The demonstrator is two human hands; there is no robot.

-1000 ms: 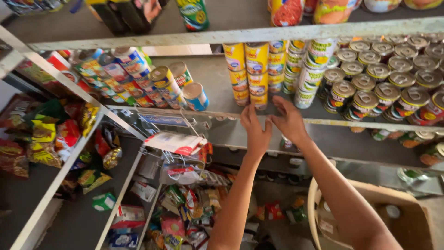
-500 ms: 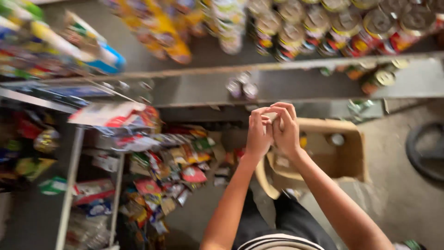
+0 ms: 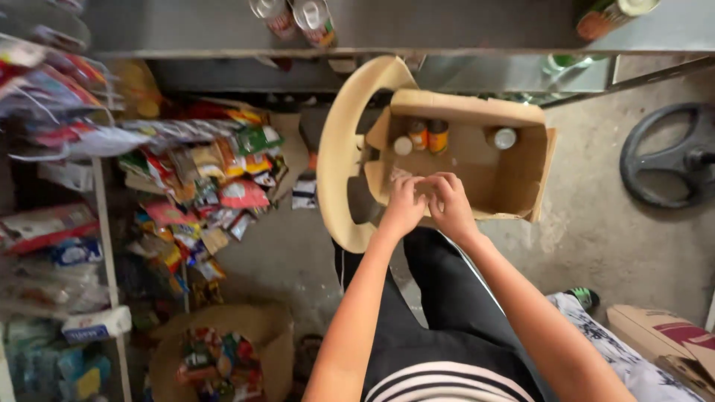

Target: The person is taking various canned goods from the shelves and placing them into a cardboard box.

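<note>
The left hand (image 3: 402,208) and right hand (image 3: 450,205) are pressed together, fingers curled inward and touching, right over the near edge of an open cardboard box (image 3: 521,123) that sits on a beige plastic chair (image 3: 339,149). Whether anything small is cupped between them I cannot tell, since the knuckles hide the palms. Inside the box, towards its far wall, stand two orange cans (image 3: 428,135) side by side at about 12 o'clock from the hands, with a white-topped jar (image 3: 403,146) just beside them at 11 o'clock and a silver-lidded can (image 3: 505,138) apart at 1 o'clock. The box floor straight ahead of the hands is bare. It looks like the filling of the box is in hand, with the hands poised at its mouth. A move down into it would call for staying on the bare near part, clear of the standing cans, and keeping off the loose flap at 9 o'clock. Above, at 12 o'clock, runs a metal shelf (image 3: 447,30) with a few cans (image 3: 313,18) on it. Bright snack packets (image 3: 223,186) crowd the floor at 9 o'clock, and a black wheel (image 3: 666,156) lies at 3 o'clock.
</note>
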